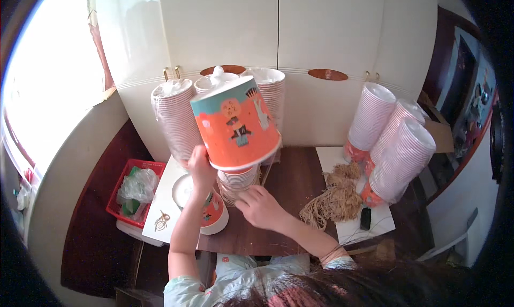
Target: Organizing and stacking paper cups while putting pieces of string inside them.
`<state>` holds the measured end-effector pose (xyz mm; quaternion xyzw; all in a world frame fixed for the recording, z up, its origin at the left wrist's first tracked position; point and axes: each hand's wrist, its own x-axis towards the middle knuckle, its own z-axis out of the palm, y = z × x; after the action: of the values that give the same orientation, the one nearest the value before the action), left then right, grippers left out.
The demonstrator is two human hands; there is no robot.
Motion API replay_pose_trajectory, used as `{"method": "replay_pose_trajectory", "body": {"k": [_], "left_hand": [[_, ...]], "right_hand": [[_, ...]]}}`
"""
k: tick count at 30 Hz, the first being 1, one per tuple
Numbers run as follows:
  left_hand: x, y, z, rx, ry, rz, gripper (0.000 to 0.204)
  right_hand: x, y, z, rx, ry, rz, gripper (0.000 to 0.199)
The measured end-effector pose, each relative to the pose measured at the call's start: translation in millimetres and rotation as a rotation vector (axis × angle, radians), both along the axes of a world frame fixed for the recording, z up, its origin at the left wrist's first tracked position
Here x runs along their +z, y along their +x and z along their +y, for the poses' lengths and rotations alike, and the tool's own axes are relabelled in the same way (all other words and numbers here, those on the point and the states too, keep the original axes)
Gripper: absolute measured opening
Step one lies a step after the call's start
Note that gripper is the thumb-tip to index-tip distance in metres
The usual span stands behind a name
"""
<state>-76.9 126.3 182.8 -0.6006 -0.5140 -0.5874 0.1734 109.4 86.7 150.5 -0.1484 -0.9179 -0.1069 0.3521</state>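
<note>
Orange-and-teal paper cup (236, 126), upside down, tilted, raised above the stacked white cups (238, 179).

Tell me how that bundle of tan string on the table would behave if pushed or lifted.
The tan string bundle looks loose and tangled, so it would likely flop and sag when lifted. It seems light, probably sliding or spreading when pushed. Stray strands may snag on the black object beside it.
</note>
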Motion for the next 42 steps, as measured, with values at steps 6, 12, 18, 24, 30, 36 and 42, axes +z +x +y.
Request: {"method": "replay_pose_trajectory", "body": {"k": [6, 12, 18, 24, 30, 36, 42], "left_hand": [[-16.8, -41.5, 76.6, 0.235, -0.086, 0.186, 0.008], [-48.8, -49.0, 84.6, 0.396, -0.527, 0.506, 0.006], [-3.9, -25.2, 51.9, 0.412, -0.939, 0.517, 0.021], [11.8, 7.3, 41.2, 0.222, -0.178, 0.579, 0.035], [-12.1, 4.5, 42.3, 0.071, -0.467, 0.538, 0.044], [-17.7, 7.1, 7.8, 0.102, -0.500, 0.573, 0.068], [-47.4, -12.8, -78.8, 0.191, -0.582, 0.256, 0.053]], "right_hand": [[-10.4, -41.9, 61.9, -0.061, -0.038, 0.079, 0.012], [-59.6, -51.7, 78.0, -0.144, -0.140, -0.097, 0.022], [-90.9, -48.0, 66.9, -0.154, -0.279, -0.145, 0.033], [-105.5, -46.1, 49.8, -0.140, -0.214, -0.010, 0.032], [-155.7, -16.7, 13.0, -0.100, -0.528, -0.116, 0.035], [-217.5, -2.4, -42.5, -0.180, -0.774, 0.030, 0.035], [-243.2, 31.9, -62.1, -0.296, -0.746, 0.101, 0.035]]}}
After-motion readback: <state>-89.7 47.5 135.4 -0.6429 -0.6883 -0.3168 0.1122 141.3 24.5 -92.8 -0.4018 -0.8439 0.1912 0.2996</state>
